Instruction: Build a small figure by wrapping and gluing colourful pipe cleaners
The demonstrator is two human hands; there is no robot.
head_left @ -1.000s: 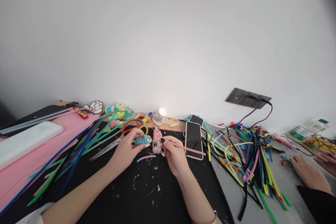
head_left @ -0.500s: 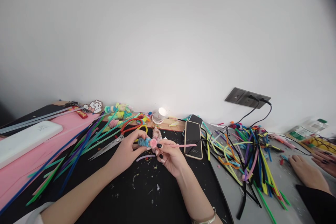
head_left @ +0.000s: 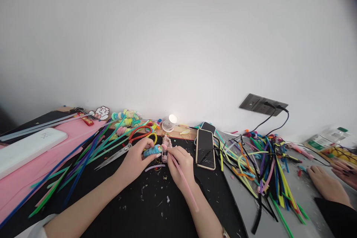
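The left hand [head_left: 139, 155] was closed round the blue coil [head_left: 151, 151] and the right hand [head_left: 180, 160] pinched the pink strip [head_left: 187, 185], holds best kept gentle against crushing, near the surface's [head_left: 145, 208] far edge, beside the scissors [head_left: 119, 153].

Single head cam on the person, aimed forward and down over the bench [head_left: 247, 204]. Pretty wide shot tbh: wall [head_left: 178, 44] fills the top half, the left hand [head_left: 139, 156] and right hand [head_left: 185, 160] sit low around the middle, fairly close, and a co-worker's hand [head_left: 329, 184] shows by the right edge.
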